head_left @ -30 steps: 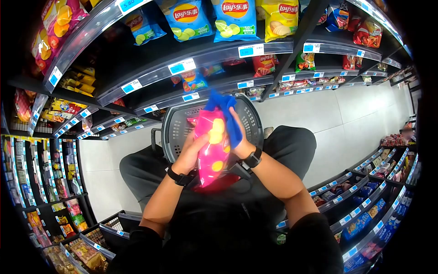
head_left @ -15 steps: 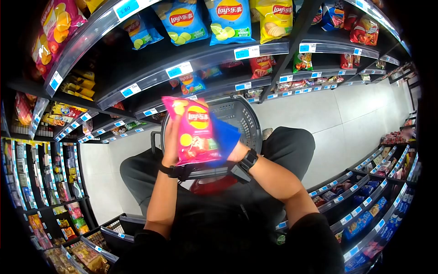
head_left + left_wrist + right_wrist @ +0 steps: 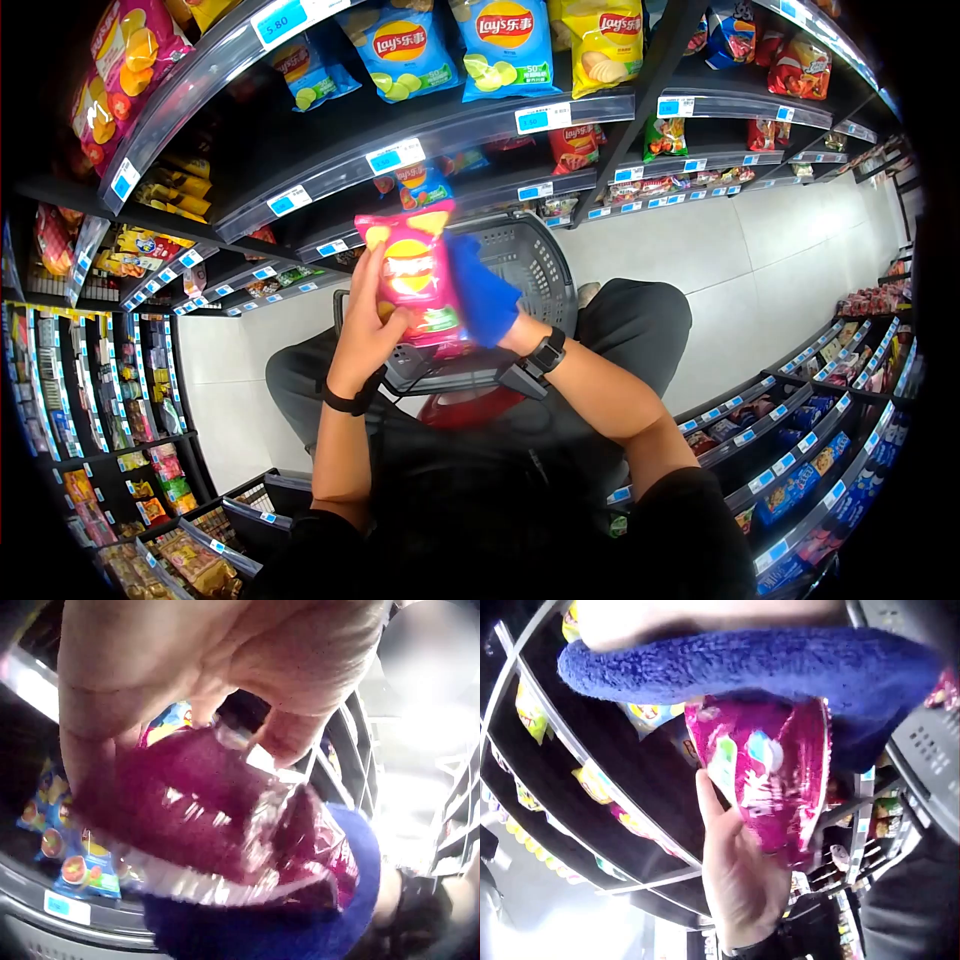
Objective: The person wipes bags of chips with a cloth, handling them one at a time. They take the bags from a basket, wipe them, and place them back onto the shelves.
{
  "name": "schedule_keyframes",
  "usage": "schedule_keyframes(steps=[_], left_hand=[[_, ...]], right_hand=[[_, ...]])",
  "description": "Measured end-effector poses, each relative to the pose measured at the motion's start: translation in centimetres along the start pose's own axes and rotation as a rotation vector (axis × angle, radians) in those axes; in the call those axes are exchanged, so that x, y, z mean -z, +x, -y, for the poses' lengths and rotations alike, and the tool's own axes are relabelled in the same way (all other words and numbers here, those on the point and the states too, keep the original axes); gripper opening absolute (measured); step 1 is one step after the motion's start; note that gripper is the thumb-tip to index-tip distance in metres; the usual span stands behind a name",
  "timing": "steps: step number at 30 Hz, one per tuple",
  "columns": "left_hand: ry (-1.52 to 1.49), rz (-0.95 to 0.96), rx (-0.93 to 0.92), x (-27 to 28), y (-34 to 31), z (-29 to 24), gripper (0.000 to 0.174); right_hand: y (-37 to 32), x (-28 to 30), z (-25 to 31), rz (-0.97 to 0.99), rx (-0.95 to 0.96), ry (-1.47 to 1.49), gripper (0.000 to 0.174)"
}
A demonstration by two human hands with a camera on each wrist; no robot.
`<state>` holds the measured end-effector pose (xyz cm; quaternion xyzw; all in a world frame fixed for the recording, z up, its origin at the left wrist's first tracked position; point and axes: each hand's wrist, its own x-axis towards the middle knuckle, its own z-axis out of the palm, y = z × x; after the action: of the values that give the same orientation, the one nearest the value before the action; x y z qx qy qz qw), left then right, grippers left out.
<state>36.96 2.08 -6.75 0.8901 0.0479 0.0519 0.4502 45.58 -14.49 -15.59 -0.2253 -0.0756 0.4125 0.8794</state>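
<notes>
A pink bag of Lay's potato chips point(image 3: 415, 275) is held up over the dark shopping basket point(image 3: 548, 285), its printed front toward the head camera. My left hand point(image 3: 362, 335) grips it from the left, thumb on the front. In the left wrist view, the fingers of that hand curl over the crinkled bag point(image 3: 202, 810). My right hand point(image 3: 520, 335) holds a blue cloth point(image 3: 482, 295) against the bag's right side; the cloth covers most of its fingers. The right wrist view shows the fuzzy cloth point(image 3: 742, 667) folded along the bag point(image 3: 772, 765).
The basket stands between the person's knees, close to a shelf point(image 3: 420, 155). Blue Lay's bags point(image 3: 505, 45) and a yellow bag point(image 3: 603, 45) stand on the shelf above. More snack shelves point(image 3: 790, 450) line the right side. A red thing point(image 3: 465, 405) lies by the basket's near edge.
The chip bag has swung from slanted to nearly upright with its front showing, and shifted left. The left thumb has come onto its front. The blue cloth has moved down along the bag's right side.
</notes>
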Motion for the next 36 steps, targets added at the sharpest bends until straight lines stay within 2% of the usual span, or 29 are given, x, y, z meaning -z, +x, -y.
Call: schedule_keyframes(steps=[1,3,4,5,6,7,8,9,10,13,14,16,17,18,19,21,23,25,27,29,30,31,33,34,36], left_hand=[[-0.005,0.005,0.037,-0.3,0.0,-0.3,0.078],[-0.011,0.012,0.116,-0.9,0.0,-1.2,0.074],[0.142,-0.051,-0.030,-1.2,0.1,0.4,0.074],[0.017,-0.064,0.000,-1.7,0.5,0.8,0.072],[0.017,-0.102,0.028,-2.2,0.8,1.0,0.072],[0.016,-0.141,0.054,-2.8,1.1,1.1,0.072],[-0.221,-0.133,0.061,-3.3,1.2,1.3,0.072],[-0.457,-0.123,0.066,-3.8,1.3,1.4,0.072],[-0.694,-0.108,0.073,-4.3,1.3,1.5,0.073],[-0.927,0.042,0.354,-5.8,-1.5,2.6,0.070],[-0.915,0.083,0.348,-6.0,-1.8,3.2,0.069],[-0.893,0.162,0.340,-6.1,-1.8,2.8,0.067],[-0.909,0.069,0.321,-6.7,-2.2,2.2,0.065],[-0.905,0.039,0.274,-6.7,-1.9,1.1,0.067],[-0.900,0.009,0.224,-6.7,-1.6,0.5,0.068],[-1.034,0.027,0.238,-6.5,-1.5,0.0,0.072],[-1.139,0.023,0.264,-6.2,-1.4,-0.5,0.074],[-1.214,-0.003,0.303,-5.9,-1.2,-0.9,0.075],[-1.435,-0.078,0.374,-6.5,-0.6,1.5,0.065],[-1.717,0.025,0.482,-5.3,-0.6,1.7,0.058],[-1.778,0.053,0.459,-5.0,-0.8,2.6,0.057],[-1.722,0.026,0.475,-5.0,-1.0,1.7,0.055],[-1.809,0.157,0.423,-5.4,-1.5,4.2,0.054],[-1.708,0.213,0.371,-5.4,-1.6,4.8,0.054],[-1.561,0.085,0.416,-6.1,-2.0,3.7,0.057]], right_hand=[[0.4,-0.1,-0.5,-0.053,0.043,-0.060,0.048],[-0.4,-0.3,-0.7,-0.098,-0.017,-0.034,0.050],[-0.8,-0.4,-0.7,-0.081,-0.041,0.003,0.050],[-1.1,-0.5,-1.0,-0.065,-0.066,0.040,0.050],[-1.4,0.2,-2.1,-0.009,0.124,-0.220,0.054],[-2.1,-0.8,-2.1,-0.097,0.056,-0.220,0.054],[-3.0,-1.9,-2.0,-0.186,-0.010,-0.221,0.054],[-3.0,-1.6,-1.6,0.010,0.229,-0.718,0.052],[-2.9,-1.3,-1.2,0.086,0.565,-1.164,0.051],[-3.8,-2.4,2.0,0.365,0.720,-1.590,0.045],[-3.6,-2.6,2.9,0.415,0.714,-1.591,0.041],[-3.6,-2.0,3.2,0.221,0.631,-1.508,0.043],[-3.7,-1.6,3.1,0.124,0.585,-1.463,0.044],[-3.1,-0.6,3.0,0.061,0.600,-1.496,0.054],[-2.5,-0.2,2.6,-0.019,0.608,-1.334,0.055],[-0.9,0.1,1.3,-0.166,0.621,-1.010,0.058],[-0.2,1.3,-0.7,-0.145,0.391,-0.527,0.060],[-0.1,-0.5,-0.3,-0.139,0.390,-0.458,0.060],[-0.7,-0.1,-1.5,-0.110,0.483,-0.833,0.057],[-3.1,-1.6,0.0,0.190,0.758,-1.588,0.047],[-3.0,-1.9,0.3,0.306,0.799,-1.614,0.046],[-2.9,-1.5,0.4,0.291,0.821,-1.581,0.045],[-2.7,-0.9,0.6,0.252,0.867,-1.510,0.044],[-2.7,-0.9,0.7,0.209,0.866,-1.441,0.045],[-2.3,-1.6,1.1,-0.011,0.864,-1.360,0.045]])
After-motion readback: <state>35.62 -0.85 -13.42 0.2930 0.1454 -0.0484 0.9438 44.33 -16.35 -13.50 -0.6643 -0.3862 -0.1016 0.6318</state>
